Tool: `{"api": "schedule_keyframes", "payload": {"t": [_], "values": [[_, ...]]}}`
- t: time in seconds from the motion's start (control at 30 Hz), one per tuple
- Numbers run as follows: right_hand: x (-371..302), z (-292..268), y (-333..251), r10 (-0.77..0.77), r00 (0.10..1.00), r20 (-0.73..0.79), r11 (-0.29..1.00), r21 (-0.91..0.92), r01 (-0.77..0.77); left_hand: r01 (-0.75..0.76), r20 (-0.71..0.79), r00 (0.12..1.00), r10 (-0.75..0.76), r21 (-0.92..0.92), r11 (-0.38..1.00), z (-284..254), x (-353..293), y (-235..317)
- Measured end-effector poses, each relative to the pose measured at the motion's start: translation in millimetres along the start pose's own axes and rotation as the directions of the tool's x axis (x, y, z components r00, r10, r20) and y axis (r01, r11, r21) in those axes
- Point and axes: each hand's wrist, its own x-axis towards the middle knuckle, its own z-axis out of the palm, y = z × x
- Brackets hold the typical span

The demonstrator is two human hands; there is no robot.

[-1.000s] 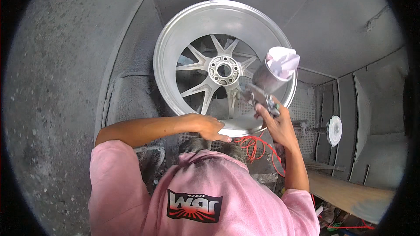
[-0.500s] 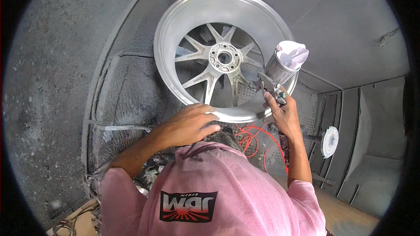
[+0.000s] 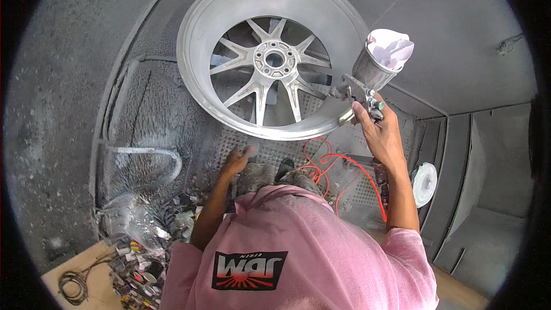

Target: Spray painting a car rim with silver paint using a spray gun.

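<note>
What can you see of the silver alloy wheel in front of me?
The silver multi-spoke alloy wheel stands on edge, its open barrel towards the camera. Thin paired spokes run from a round hub with bolt holes out to a wide, matt-looking rim. It sits in a grey, dust-coated booth above a perforated grating. The right hand aims a metal spray gun at its lower right rim; neither hand touches it.

The right hand (image 3: 381, 132) is gripping with fingers curled, arm reaching up at right of centre; the left hand (image 3: 236, 161) is hanging loosely open, low at centre frame
</note>
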Motion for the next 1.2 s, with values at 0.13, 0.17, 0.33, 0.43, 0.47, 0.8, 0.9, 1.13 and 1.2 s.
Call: {"api": "schedule_keyframes", "payload": {"t": [0.13,0.17,0.33,0.43,0.47,0.8,0.9,1.13,1.2], "values": [[-3.0,-10.7,-0.8,-0.004,0.999,0.051,1.0,0.001,0.004,0.093,0.051,0.995,-0.081,-0.345,0.934,49.7,20.6,-9.7],[-5.0,-10.4,-0.4,0.002,0.999,0.044,1.0,0.022,-0.003,0.093,0.046,0.996,-0.083,-0.349,0.933,54.5,23.8,-11.6],[-10.8,-13.1,-5.1,0.025,0.997,0.077,0.995,0.09,-0.032,0.055,0.09,0.996,-0.014,-0.475,0.879,61.9,28.6,-9.3],[-11.7,-18.0,11.9,0.034,0.999,0.035,0.999,0.036,-0.035,0.107,0.143,0.989,-0.049,-0.436,0.894,66.9,15.6,27.0],[-10.5,-15.9,14.7,0.0,1.0,0.007,0.999,0.038,0.0,0.104,0.134,0.99,-0.05,-0.435,0.894,67.7,15.8,26.6],[8.6,14.5,18.3,-0.09,0.981,-0.173,0.988,0.112,0.11,-0.007,0.299,0.953,0.053,-0.152,0.988,67.3,30.0,44.0],[24.4,37.3,15.1,-0.054,0.981,-0.187,0.982,0.171,0.087,-0.129,0.288,0.948,0.135,-0.041,0.991,47.3,40.4,35.7],[48.6,45.2,4.2,-0.055,0.968,-0.246,0.982,0.162,0.097,-0.271,-0.586,0.712,0.386,0.277,0.922,-81.9,48.4,58.9],[54.7,49.8,2.9,-0.044,0.968,-0.246,0.985,0.151,0.083,-0.251,-0.607,0.609,0.51,0.463,0.85,-126.3,54.1,62.5]]}}
